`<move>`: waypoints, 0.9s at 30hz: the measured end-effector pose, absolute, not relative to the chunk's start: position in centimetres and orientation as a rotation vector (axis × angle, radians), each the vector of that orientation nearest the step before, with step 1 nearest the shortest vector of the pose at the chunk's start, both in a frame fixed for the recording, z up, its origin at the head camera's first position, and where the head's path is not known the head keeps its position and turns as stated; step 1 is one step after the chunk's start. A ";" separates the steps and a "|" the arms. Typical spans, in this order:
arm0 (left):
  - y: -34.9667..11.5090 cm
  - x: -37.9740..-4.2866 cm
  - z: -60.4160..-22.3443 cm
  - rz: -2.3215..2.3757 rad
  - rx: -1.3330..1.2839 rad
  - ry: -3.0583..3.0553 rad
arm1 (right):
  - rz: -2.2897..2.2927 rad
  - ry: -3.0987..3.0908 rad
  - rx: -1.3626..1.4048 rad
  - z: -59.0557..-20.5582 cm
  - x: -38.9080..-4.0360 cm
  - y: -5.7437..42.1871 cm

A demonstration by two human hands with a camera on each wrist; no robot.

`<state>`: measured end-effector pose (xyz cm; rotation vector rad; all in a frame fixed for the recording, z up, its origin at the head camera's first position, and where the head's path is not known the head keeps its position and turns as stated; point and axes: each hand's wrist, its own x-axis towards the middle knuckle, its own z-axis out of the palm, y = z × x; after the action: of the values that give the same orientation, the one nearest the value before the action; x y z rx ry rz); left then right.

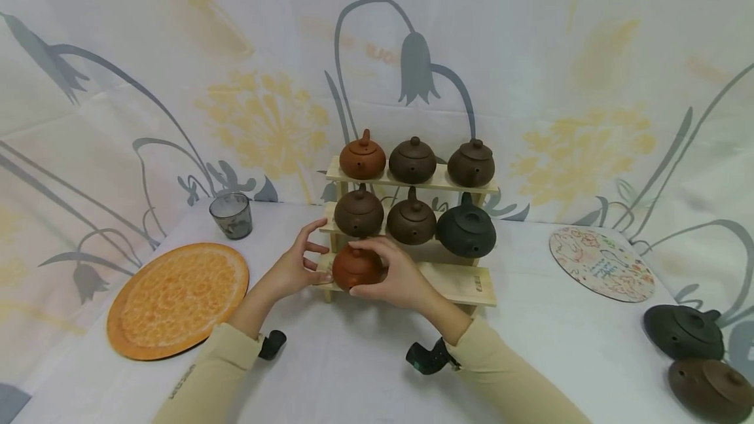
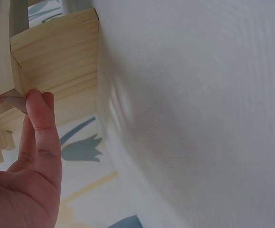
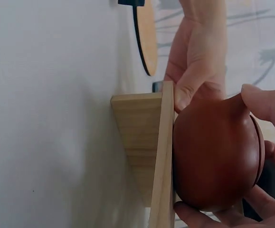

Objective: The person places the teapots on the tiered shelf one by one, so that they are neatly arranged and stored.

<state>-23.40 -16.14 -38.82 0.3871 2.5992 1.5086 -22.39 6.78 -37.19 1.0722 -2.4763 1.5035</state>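
Note:
A reddish-brown clay teapot (image 1: 356, 271) sits at the left end of the lowest shelf of a three-step wooden rack (image 1: 456, 283). My right hand (image 1: 402, 278) grips it from the right, fingers over its top and thumb low at its side. In the right wrist view, the teapot's base (image 3: 213, 156) is against the shelf board and a finger is at its spout. The left hand (image 1: 296, 269) pinches the shelf's left end; in the left wrist view its fingers (image 2: 43, 121) press the board's underside edge. Part of the teapot is hidden behind the right hand.
Several teapots, among them a dark one (image 1: 466, 228), stand on the upper two shelves. A glass cup (image 1: 232, 215) and an orange round mat (image 1: 177, 300) lie left. At right are a patterned round mat (image 1: 601, 264), a black teapot (image 1: 683, 331) and a brown teapot (image 1: 711, 390).

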 end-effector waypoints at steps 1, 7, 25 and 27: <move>-16.1 -23.5 -38.9 1.511 0.390 2.598 | 1.514 -2.475 1.058 -37.2 -22.4 6.8; -16.0 -23.6 -39.1 1.528 0.393 2.579 | 1.626 -2.469 0.966 -36.8 -21.3 8.1; -16.1 -23.4 -38.8 1.537 0.402 2.582 | 1.679 -2.369 0.793 -38.1 -18.5 17.2; -16.1 -23.3 -38.8 1.538 0.406 2.583 | 1.649 -2.365 0.763 -37.8 -18.3 18.1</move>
<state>-23.34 -16.14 -38.79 0.4064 2.5832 1.5385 -18.27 18.08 -37.83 0.7633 -2.3653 1.6493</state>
